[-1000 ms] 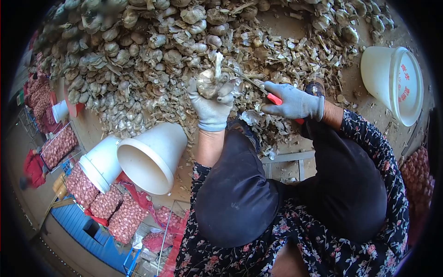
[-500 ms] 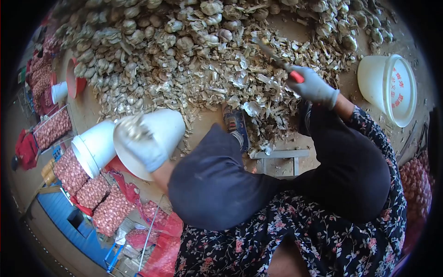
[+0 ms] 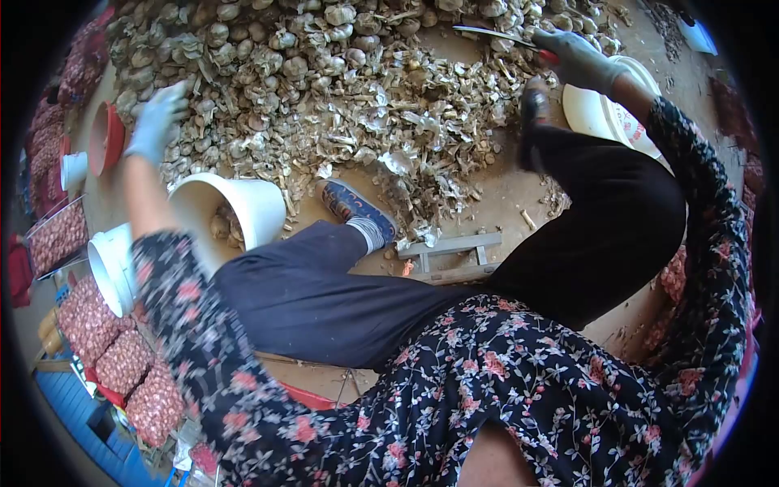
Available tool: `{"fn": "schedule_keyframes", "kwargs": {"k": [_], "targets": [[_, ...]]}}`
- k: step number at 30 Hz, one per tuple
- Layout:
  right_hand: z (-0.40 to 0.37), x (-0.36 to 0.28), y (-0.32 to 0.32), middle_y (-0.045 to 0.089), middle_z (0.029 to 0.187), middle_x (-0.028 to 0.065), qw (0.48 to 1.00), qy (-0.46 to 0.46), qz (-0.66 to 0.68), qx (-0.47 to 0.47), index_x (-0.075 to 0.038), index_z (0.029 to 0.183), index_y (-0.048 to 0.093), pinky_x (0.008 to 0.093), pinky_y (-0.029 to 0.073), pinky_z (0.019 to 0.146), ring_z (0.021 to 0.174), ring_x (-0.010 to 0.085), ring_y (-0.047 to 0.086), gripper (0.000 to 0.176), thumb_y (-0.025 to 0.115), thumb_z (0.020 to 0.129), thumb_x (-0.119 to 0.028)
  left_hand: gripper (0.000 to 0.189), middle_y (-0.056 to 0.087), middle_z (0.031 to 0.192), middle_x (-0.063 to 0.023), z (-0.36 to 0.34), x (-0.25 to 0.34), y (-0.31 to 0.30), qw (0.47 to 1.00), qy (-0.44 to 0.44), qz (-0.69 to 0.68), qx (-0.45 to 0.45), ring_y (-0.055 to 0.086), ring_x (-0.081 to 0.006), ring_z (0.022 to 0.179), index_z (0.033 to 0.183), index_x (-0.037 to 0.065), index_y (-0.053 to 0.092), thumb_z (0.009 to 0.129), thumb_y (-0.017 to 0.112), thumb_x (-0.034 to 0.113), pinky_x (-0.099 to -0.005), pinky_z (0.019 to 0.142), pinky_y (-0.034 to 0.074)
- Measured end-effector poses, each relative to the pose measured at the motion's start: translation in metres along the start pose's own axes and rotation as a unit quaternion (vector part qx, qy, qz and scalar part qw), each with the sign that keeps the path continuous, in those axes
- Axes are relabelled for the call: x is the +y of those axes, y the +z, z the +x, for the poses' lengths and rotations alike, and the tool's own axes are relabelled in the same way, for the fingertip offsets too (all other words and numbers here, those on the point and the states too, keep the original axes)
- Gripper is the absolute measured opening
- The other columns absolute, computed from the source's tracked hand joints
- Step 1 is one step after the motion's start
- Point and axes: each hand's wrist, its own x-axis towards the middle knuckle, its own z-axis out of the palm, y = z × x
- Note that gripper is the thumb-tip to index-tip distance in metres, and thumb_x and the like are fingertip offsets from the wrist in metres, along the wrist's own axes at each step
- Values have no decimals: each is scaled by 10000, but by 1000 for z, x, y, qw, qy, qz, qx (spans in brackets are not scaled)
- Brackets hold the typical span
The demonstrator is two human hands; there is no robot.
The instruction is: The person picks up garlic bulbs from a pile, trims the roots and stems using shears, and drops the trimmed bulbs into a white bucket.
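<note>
My left hand [image 3: 156, 122], in a pale work glove, is raised at the left edge of the garlic pile [image 3: 324, 61]. Its fingers are stretched out, slightly blurred, with nothing visible in them. My right hand [image 3: 580, 63], gloved too, is closed round the red handle of a knife [image 3: 497, 33]; the slim, slightly curved blade points left over the heap. Below my left hand a white bucket [image 3: 264, 207] lies tipped, with a few garlic bulbs [image 3: 227, 226] inside. Dry skins and cut stalks [image 3: 406, 138] cover the ground between my feet.
Behind my right forearm stands a white bucket with red lettering [image 3: 586, 114]. A red tub [image 3: 105, 140] and another white bucket [image 3: 112, 268] are at the left, near filled mesh sacks [image 3: 93, 312]. A low wooden stool or frame [image 3: 454, 246] lies between my legs.
My left hand has moved from the tipped bucket up to the pile; the blurred pale thing in it is gone. My right hand, still with the knife, has moved up. The view has shifted.
</note>
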Motion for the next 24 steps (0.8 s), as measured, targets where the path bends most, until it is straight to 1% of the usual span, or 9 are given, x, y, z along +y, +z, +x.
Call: {"fn": "schedule_keyframes", "kwargs": {"k": [3, 7, 9, 11, 13, 15, 17, 20, 24], "targets": [[24, 10, 33, 592, 792, 215, 999, 28, -2, -42, -23, 982, 534, 479, 452, 679, 776, 401, 594, 143, 527, 868, -109, 576, 587, 1154, -182, 58, -54, 125, 974, 78, -152, 150, 569, -296, 1028, 1117, -13, 547, 840, 560, 492, -423, 847, 455], [18, 18, 141, 629, 925, 214, 966, 227, 23, -122, -20, 965, 564, 458, 478, 805, 888, 370, 618, 289, 480, 908, -290, 763, 404, 1308, -335, 16, -133, 302, 962, -98, 72, 244, 448, -454, 1179, 1320, -68, 347, 853, 514, 512, -457, 968, 398], [21, 14, 181, 598, 1103, 239, 889, 392, 77, -224, -11, 1127, 539, 417, 457, 903, 1063, 365, 577, 417, 569, 819, -289, 770, 366, 1309, -292, -30, -118, 327, 933, -230, 114, 251, 483, -446, 1110, 1368, -13, 267, 872, 465, 542, -487, 916, 428], [14, 9, 225, 590, 1127, 242, 837, 514, 83, -169, -10, 1173, 518, 414, 453, 916, 1078, 374, 571, 455, 585, 801, -263, 751, 352, 1300, -275, -26, -121, 325, 917, -287, 138, 240, 498, -431, 1080, 1374, 11, 253, 885, 417, 556, -493, 890, 442], [14, 1, 241, 576, 1153, 245, 792, 586, 119, -119, 3, 1183, 512, 411, 455, 926, 1092, 371, 565, 471, 614, 785, -228, 734, 338, 1292, -257, -17, -109, 324, 898, -341, 160, 228, 513, -416, 1050, 1381, 35, 238, 897, 370, 571, -500, 864, 455], [32, 2, 247, 579, 1144, 244, 807, 567, 98, -135, -3, 1160, 526, 419, 471, 902, 1075, 361, 577, 456, 628, 781, -237, 722, 327, 1310, -277, 3, -85, 326, 875, -441, -23, 196, 490, -400, 1095, 1389, 43, 228, 915, 279, 584, -516, 847, 460], [55, 1, 241, 609, 1086, 222, 836, 523, 95, -137, -22, 1124, 542, 432, 494, 861, 1010, 367, 604, 416, 633, 797, -262, 695, 308, 1375, -233, 7, -58, 348, 921, -341, 128, 137, 412, -399, 1182, 1415, 121, 223, 907, 239, 594, -539, 869, 440], [93, 0, 248, 640, 967, 219, 903, 412, 86, -89, -55, 1016, 609, 460, 506, 786, 936, 372, 629, 275, 567, 863, -280, 679, 353, 1354, -245, 40, -73, 408, 956, -36, 162, 240, 359, -426, 1238, 1371, 160, 365, 874, 301, 620, -520, 1030, 290], [124, -21, 246, 649, 957, 202, 948, 291, 76, -102, -51, 990, 608, 450, 515, 756, 886, 364, 642, 218, 561, 849, -211, 642, 307, 1412, -209, 38, -27, 421, 979, -42, 153, 132, 263, -457, 1292, 1350, 200, 391, 841, 402, 590, -596, 1066, 167]]}}
